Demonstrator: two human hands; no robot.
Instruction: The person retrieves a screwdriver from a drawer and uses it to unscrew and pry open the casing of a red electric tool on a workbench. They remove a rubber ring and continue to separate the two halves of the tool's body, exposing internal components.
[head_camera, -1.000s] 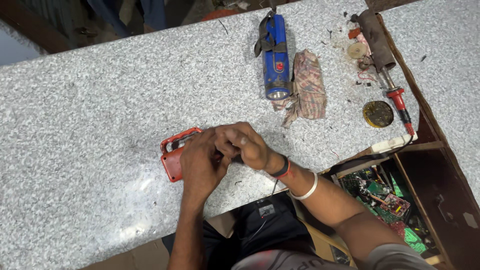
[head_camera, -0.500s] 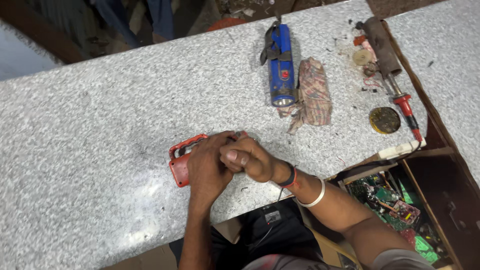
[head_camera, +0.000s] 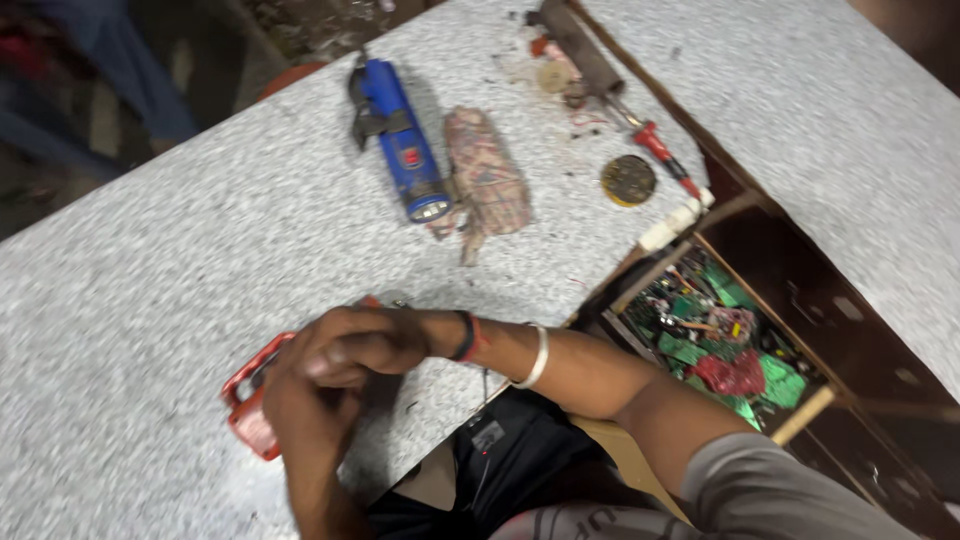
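Note:
A small red device (head_camera: 250, 412) lies on the speckled grey table (head_camera: 150, 280) near its front edge, mostly covered by my hands. My left hand (head_camera: 300, 415) rests over the device's right part with fingers curled on it. My right hand (head_camera: 355, 345) lies across the top of my left hand, fingers closed, with bracelets on the wrist. Whether the right hand holds a small tool is hidden. The picture is blurred by head motion.
A blue flashlight (head_camera: 405, 150) and a crumpled cloth (head_camera: 487, 180) lie further back. A red-handled screwdriver (head_camera: 660, 150), a round tin lid (head_camera: 628, 180) and a dark tube (head_camera: 585, 45) sit at the table's right edge. An open drawer (head_camera: 725, 340) holds green circuit boards.
The view has swung, so the table now sits tilted and higher right. My hands stay clasped over the red device, with the right hand shifted further over the left.

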